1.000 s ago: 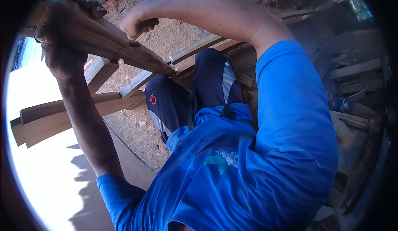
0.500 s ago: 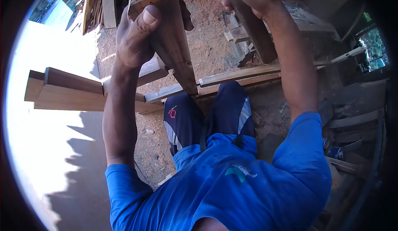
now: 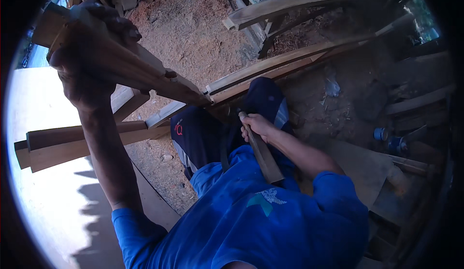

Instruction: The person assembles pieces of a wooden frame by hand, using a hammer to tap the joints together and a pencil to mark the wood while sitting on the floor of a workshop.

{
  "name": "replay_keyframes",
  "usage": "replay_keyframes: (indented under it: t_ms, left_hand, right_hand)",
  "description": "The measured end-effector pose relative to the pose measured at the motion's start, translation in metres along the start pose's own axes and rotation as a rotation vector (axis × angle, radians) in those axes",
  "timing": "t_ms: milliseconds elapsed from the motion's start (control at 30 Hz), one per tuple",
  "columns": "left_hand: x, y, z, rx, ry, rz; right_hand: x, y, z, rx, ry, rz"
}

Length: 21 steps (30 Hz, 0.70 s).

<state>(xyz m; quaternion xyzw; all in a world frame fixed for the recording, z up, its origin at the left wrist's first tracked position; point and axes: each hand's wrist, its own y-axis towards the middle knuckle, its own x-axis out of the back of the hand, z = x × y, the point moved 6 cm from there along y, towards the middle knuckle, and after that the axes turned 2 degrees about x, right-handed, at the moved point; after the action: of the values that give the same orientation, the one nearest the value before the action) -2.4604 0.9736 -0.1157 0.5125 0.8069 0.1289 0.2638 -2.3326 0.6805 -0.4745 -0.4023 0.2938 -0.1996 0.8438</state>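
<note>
Holding a wooden bar [image 3: 264,159], the right hand [image 3: 258,126] sits left of blue containers [image 3: 380,134].

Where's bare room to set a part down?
Sawdust-strewn ground between the timber in the left hand, the long rail and the curved beam. Left: sunlit pale surface below the boards. Crowded: the lap, with the wooden bar in the right hand; far right, scrap wood and cans.

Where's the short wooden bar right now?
Head view, just right of centre: the short wooden bar is in the right hand, its wider end over the blue shirt, near the green-and-white print.
</note>
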Motion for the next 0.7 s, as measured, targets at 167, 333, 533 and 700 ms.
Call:
replay_keyframes:
  t_ms: [167,333,533,700]
  left_hand:
    - [-0.012,0.007,0.000,0.008,-0.093,0.160]
    - [-0.010,-0.001,-0.012,-0.024,0.017,0.187]
    - [-0.012,-0.002,-0.017,-0.012,0.011,0.158]
    - [-0.004,-0.001,-0.013,-0.016,0.012,0.161]
  right_hand:
    - [-0.002,0.107,-0.006,0.019,0.531,0.265]
    - [-0.033,0.088,0.002,0.038,0.615,0.492]
    - [-0.031,0.096,-0.019,0.014,0.587,0.461]
    - [-0.025,0.107,-0.012,0.032,0.552,0.561]
